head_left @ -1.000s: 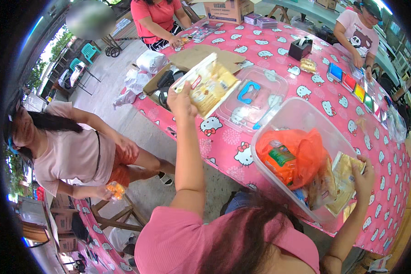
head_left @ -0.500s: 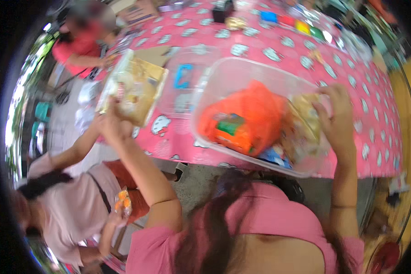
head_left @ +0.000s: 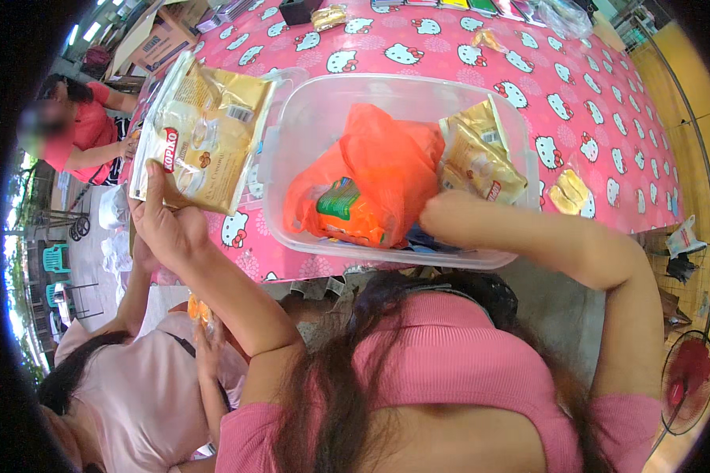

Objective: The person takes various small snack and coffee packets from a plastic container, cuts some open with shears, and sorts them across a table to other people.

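Gold pouch clamped in left hand at lower corner; loosened thumb could drop it. Right hand apart, at clear bin (fingers hidden, grip cannot be told); orange bag alongside could snag.

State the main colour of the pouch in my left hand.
The pouch is mainly gold, best seen in the head view.

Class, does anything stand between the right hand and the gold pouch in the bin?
Nothing visible does: the pouch lies just beyond the right hand. The orange bag lies left of the pouch. Contact is unclear.
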`<state>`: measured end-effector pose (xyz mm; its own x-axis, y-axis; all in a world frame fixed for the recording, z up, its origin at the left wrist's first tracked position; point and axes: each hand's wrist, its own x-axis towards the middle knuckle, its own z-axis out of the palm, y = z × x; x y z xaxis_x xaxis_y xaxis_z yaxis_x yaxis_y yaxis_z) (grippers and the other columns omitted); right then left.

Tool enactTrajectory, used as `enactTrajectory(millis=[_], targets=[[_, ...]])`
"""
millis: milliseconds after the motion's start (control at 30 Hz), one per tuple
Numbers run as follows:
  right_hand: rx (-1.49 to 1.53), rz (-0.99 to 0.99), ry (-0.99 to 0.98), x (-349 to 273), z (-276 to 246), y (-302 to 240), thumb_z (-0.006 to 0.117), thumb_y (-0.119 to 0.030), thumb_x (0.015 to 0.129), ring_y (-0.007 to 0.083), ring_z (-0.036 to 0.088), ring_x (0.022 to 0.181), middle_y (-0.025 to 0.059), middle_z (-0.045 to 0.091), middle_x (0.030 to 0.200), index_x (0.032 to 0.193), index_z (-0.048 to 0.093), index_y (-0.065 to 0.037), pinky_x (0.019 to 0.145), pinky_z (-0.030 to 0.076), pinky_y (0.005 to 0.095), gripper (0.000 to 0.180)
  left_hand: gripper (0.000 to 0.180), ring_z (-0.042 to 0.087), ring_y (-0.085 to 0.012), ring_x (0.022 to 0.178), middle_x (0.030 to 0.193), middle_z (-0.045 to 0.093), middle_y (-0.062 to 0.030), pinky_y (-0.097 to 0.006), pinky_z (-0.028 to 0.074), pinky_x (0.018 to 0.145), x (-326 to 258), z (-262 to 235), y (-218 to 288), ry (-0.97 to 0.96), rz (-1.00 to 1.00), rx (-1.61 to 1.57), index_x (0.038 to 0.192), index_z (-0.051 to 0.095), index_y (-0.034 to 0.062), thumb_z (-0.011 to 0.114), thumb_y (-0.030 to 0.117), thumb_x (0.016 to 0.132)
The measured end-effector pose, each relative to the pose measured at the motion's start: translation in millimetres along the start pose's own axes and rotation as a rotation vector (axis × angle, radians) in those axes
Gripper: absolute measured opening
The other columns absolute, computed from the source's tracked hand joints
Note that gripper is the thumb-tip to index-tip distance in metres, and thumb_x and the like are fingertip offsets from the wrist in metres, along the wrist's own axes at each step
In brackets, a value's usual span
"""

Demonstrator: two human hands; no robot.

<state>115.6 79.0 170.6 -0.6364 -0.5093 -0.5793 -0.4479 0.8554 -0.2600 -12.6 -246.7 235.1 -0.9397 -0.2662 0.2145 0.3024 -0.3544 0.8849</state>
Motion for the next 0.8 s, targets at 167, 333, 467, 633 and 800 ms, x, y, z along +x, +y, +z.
enactTrajectory(millis=[167, 333, 467, 633, 800], targets=[[0.014, 0.002, 0.014, 8, 10, 14, 0.065, -0.009, 0.058, 0.0297, 0.063, 0.078, 0.0171, 0.064, 0.081, 0.076, 0.066, -0.003, 0.068, 0.05, 0.0394, 0.019, 0.023, 0.059, -0.0205, 0.091, 0.099, 0.059, -0.0137, -0.033, 0.049, 0.08, -3, 0, 1, 0.039, -0.006, -0.098, 0.103, 0.051, -0.0023, 0.058, 0.004, 0.082], [-0.09, -0.053, 0.111, 13, 1, 10, 0.063, -0.012, 0.058, 0.0294, 0.063, 0.079, 0.0159, 0.064, 0.081, 0.075, 0.066, -0.003, 0.068, 0.05, 0.0414, 0.019, 0.027, 0.058, -0.0215, 0.093, 0.102, 0.058, -0.0139, -0.035, 0.048, 0.081, -2, 4, -1, 0.004, -0.029, -0.065, 0.107, 0.049, -0.0032, 0.058, 0.004, 0.082], [-0.035, 0.14, 0.087, -17, -40, -2, 0.065, -0.013, 0.059, 0.0305, 0.06, 0.078, 0.0165, 0.062, 0.08, 0.083, 0.062, -0.002, 0.068, 0.048, 0.0405, 0.026, 0.03, 0.058, -0.0228, 0.095, 0.103, 0.058, -0.0134, -0.038, 0.048, 0.082, -4, 5, -5, 0.01, -0.061, -0.098, 0.111, 0.048, -0.0032, 0.056, 0.002, 0.083], [0.11, 0.132, 0.377, -72, -72, 1, 0.06, -0.01, 0.063, 0.0321, 0.06, 0.075, 0.0181, 0.061, 0.079, 0.083, 0.062, -0.003, 0.067, 0.048, 0.0397, 0.021, 0.034, 0.057, -0.0222, 0.097, 0.108, 0.056, -0.0133, -0.038, 0.047, 0.084, -4, 1, -9, 0.007, -0.092, -0.111, 0.116, 0.046, -0.0001, 0.055, 0.002, 0.083], [0.238, 0.051, 0.872, -102, -101, 21, 0.055, -0.007, 0.071, 0.0279, 0.061, 0.073, 0.0148, 0.063, 0.082, 0.087, 0.06, -0.003, 0.069, 0.048, 0.0366, 0.017, 0.034, 0.056, -0.0229, 0.099, 0.111, 0.055, -0.0132, -0.039, 0.047, 0.086, -11, 17, -14, -0.03, -0.14, -0.144, 0.117, 0.044, -0.0007, 0.053, 0.002, 0.084]])
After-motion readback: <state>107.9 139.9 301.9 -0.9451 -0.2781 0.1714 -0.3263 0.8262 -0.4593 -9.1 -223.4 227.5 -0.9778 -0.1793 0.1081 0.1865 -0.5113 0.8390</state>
